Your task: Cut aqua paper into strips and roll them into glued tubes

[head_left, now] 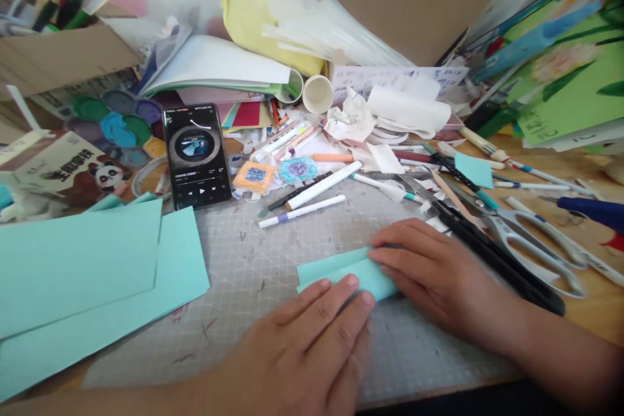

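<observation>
- Both of our hands press flat on 1 small folded piece of teal paper (348, 270): our left hand (312, 344) comes in from below with its fingers together and fingertips (351, 281) on the near edge, while our right hand (433, 273) comes in from the right, fingers together, laid over the paper's right end.
- Neither hand is clamped round the paper; both hold it down with flat fingers.
- Its long axis runs left to right, tilted slightly up toward the right, and its free left end pokes out beyond both hands.
- From our left hand the paper lies just ahead, under the fingertips; from our right hand it lies to the left, beneath the fingers. Our right hand covers more of it.
- It rests on a grey gridded cutting mat (253, 260) on the worktop (599, 302).
- Just right of our right hand lie black-handled scissors (492, 253) and grey-handled scissors (531, 240).
- Left on the mat lie 2 large teal sheets (82, 273), overlapping, well apart from the hands.
- Beyond the mat a phone (196, 155) leans upright with its screen lit, beside white marker pens (322, 186) and a litter of paper scraps.
</observation>
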Tool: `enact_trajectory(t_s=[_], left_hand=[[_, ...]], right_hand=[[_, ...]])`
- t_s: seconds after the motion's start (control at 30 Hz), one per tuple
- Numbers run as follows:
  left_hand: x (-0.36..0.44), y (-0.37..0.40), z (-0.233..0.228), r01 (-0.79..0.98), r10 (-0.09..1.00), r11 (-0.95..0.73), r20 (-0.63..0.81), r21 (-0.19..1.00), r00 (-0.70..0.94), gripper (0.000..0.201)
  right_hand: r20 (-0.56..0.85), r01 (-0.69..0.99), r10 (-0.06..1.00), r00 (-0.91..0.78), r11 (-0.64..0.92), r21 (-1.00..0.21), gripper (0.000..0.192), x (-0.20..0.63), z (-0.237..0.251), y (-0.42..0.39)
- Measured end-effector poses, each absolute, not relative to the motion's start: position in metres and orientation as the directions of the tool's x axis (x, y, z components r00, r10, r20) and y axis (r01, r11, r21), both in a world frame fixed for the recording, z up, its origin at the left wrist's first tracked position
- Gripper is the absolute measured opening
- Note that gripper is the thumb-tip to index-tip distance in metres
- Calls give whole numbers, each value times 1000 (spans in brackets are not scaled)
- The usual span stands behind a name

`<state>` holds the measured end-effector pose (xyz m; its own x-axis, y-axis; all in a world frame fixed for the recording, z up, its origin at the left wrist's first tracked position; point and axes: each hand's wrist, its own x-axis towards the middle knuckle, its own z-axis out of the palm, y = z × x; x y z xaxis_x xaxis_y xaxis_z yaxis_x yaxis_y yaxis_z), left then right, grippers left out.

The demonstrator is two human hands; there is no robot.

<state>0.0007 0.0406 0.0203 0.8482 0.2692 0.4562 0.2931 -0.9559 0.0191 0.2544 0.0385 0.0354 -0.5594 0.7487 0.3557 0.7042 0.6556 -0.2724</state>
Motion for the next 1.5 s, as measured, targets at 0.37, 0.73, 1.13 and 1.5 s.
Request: enact_trajectory(t_s=[0.37,0.73,1.13,1.5], left_hand=[[-2,44,30,295,301,-953,261,64,917,34],[-3,47,28,310,298,-951,278,-2,913,36],[-3,49,24,307,284,-951,279,-41,917,38],[-2,56,23,300,264,-949,274,-98,925,39]], right_hand=[[292,751,737,-610,655,-84,24,253,30,23],[237,799,797,-555,590,-113,30,257,18,16],[286,806,798,-531,580,-121,27,248,25,18],[313,827,812,-493,549,-120,25,242,27,21]])
